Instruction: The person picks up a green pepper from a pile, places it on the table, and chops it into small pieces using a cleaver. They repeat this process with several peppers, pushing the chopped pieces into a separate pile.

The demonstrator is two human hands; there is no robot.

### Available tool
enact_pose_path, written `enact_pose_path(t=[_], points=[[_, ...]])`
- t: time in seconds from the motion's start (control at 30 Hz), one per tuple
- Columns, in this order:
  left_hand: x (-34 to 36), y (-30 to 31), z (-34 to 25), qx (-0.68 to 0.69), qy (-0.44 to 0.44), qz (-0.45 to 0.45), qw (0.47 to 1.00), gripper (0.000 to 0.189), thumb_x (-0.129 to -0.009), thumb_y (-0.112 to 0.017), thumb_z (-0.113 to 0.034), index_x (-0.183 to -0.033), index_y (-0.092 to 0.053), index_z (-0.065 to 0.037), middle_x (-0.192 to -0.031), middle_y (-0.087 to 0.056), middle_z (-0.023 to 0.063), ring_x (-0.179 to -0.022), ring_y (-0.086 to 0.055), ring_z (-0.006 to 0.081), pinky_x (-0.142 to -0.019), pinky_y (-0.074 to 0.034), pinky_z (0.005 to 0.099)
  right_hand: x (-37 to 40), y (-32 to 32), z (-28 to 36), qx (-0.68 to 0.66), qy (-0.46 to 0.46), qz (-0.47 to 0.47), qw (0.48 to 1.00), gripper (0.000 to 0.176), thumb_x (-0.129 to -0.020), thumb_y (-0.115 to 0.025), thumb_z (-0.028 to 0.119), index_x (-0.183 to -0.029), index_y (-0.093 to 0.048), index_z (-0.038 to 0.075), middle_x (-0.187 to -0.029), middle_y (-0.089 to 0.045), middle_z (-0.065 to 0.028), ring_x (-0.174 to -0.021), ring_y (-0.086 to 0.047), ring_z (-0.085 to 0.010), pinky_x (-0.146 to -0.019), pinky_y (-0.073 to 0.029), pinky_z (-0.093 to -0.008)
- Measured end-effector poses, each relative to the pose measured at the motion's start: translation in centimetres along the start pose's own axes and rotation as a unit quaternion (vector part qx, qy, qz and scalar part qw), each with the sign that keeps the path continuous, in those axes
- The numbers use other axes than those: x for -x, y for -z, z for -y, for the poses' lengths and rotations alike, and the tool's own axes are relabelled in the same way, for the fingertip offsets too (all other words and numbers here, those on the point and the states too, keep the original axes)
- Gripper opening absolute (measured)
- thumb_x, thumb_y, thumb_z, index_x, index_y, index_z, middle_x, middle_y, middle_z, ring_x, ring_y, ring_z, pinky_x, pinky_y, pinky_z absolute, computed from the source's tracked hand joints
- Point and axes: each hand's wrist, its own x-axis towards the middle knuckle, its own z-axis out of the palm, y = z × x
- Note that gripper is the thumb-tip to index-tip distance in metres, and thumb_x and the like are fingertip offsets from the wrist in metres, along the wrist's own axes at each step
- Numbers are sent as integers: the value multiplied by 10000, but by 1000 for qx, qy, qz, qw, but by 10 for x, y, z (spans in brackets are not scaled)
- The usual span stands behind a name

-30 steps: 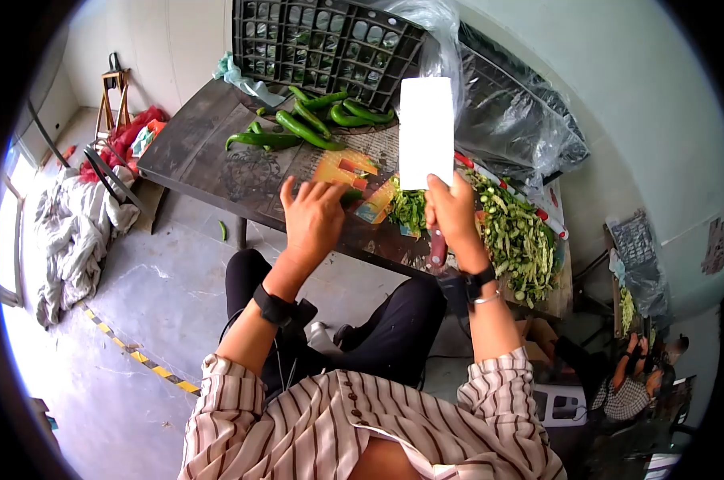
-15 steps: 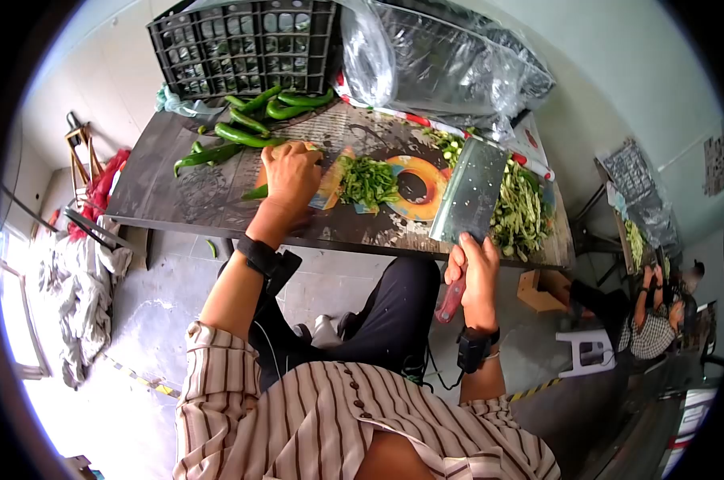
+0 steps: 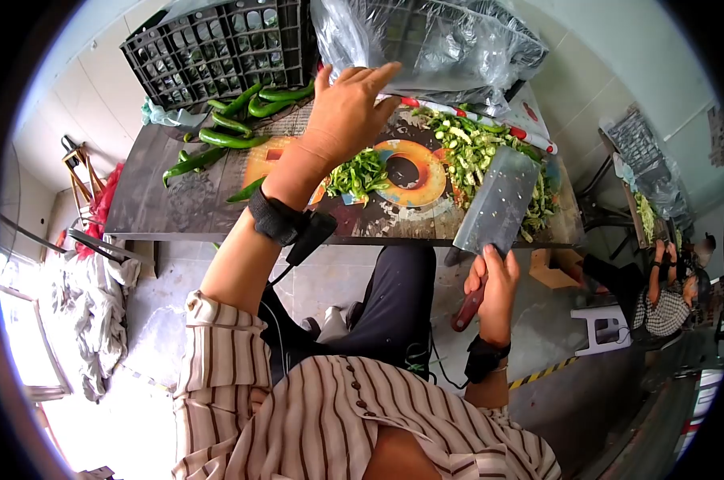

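My left hand (image 3: pixel 350 112) is raised over the table with its fingers spread, holding nothing. Behind it stands the plastic-wrapped crate. My right hand (image 3: pixel 494 288) grips the dark red handle of a cleaver (image 3: pixel 499 200), whose wide blade, flecked with bits, points up and away over the table's right part. Whole green chili peppers (image 3: pixel 226 138) lie on the left, one more (image 3: pixel 246 190) nearer the front. A small heap of cut green pepper (image 3: pixel 360 176) sits mid-table. More chopped pepper (image 3: pixel 466 152) spreads on the right, partly hidden by the blade.
A black plastic crate (image 3: pixel 218 60) stands at the back left, a plastic-wrapped crate (image 3: pixel 450 56) beside it. The table (image 3: pixel 146 192) ends just before my knees. A white stool (image 3: pixel 602 330) and another person (image 3: pixel 664 308) are at the right.
My left hand has lifted from the peppers, moving right and away from me, and its fingers have spread. The cleaver has shifted slightly right and tilted more, uncovering more chopped pepper.
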Motion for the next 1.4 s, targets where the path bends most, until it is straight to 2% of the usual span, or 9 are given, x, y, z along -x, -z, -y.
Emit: enact_pose_path(t=[0.13,0.27,0.43,0.67,0.77,0.93,1.1,1.33,1.4], points=[[27,1,16,16,-25,15,999,429,-859,-652,-238,-1261,-582,-106,-1188,-625,118,-1136,-553,290,-1059,-320,468,6,17,-1,1,7,-44,999,128,-950,-547,171,-920,-472,72,-616,-444,-12,-416,-435,-119,-365,-380,-291],[81,29,46,-46,65,38,996,467,-784,-701,-211,-1217,-608,-65,-1164,-632,115,-1101,-555,311,-978,-392,421,5,34,-6,0,3,-57,998,144,-947,-545,165,-890,-443,79,-611,-440,-15,-412,-430,-119,-373,-377,-289],[138,52,70,-122,137,52,982,361,-759,-672,-233,-1095,-661,-102,-1045,-648,45,-1069,-532,256,-951,-344,411,5,26,-10,11,-14,-56,998,143,-947,-539,145,-882,-430,78,-611,-443,-16,-413,-425,-115,-376,-381,-290],[152,52,72,-92,116,55,987,245,-725,-675,-146,-968,-696,-155,-981,-632,-3,-1032,-533,213,-950,-331,411,4,-9,-12,27,-14,-2,1000,147,-951,-536,135,-870,-431,73,-602,-440,-16,-415,-427,-118,-372,-387,-290],[158,50,66,-63,42,37,996,368,-684,-717,-82,-1040,-697,-174,-1001,-611,-20,-1013,-530,207,-985,-334,401,5,-22,-11,44,-8,38,998,143,-951,-534,127,-869,-432,69,-599,-437,-20,-417,-437,-122,-366,-395,-290],[174,44,63,-36,89,0,995,345,-727,-698,-96,-1063,-698,-175,-1024,-636,-17,-1012,-545,201,-1016,-319,409,3,-58,-4,110,17,157,981,118,-964,-515,120,-887,-445,64,-620,-440,-18,-419,-440,-124,-371,-399,-280],[180,41,67,-51,51,-45,996,262,-778,-628,-82,-1013,-703,-169,-1000,-649,-47,-1068,-540,182,-1051,-303,413,-9,-98,0,239,119,279,922,131,-963,-524,97,-881,-496,-1,-601,-467,-28,-432,-462,-100,-395,-402,-252],[185,41,68,-10,75,-45,996,263,-735,-694,-117,-992,-713,-171,-971,-631,-41,-1003,-540,186,-1008,-349,386,-29,-160,-11,307,147,337,878,160,-957,-558,127,-872,-555,-9,-603,-506,17,-462,-458,-50,-421,-379,-237],[184,42,67,-12,64,-60,996,249,-738,-720,-153,-986,-713,-169,-960,-641,-36,-1001,-543,181,-1006,-350,376,-37,-169,-22,326,153,341,869,187,-946,-567,133,-842,-553,-22,-590,-520,-17,-469,-470,-88,-440,-390,-269]])
